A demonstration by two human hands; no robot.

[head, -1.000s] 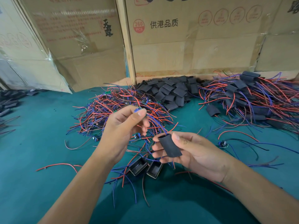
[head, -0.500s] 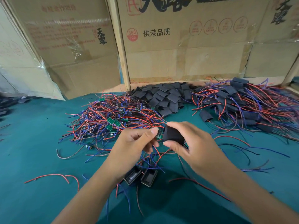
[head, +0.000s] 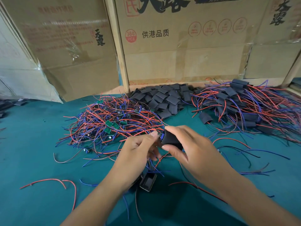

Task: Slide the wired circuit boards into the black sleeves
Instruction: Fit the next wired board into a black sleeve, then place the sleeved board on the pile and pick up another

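Black sleeve point(head: 171, 139) sits betw. my hands, mid-table, above teal mat point(head: 32, 160). R hand point(head: 192, 150) pinches it, thumb under, fingers over. L hand point(head: 138, 149) pinches wired board point(head: 161, 135) at sleeve's left mouth, touching. Unsleeved pile point(head: 110, 123) just behind L hand; spare sleeves point(head: 162, 98) further back; done pile point(head: 244, 105) far R. Bare mat near L.

Board point(head: 161, 135) now entering sleeve point(head: 171, 139); hands closed together
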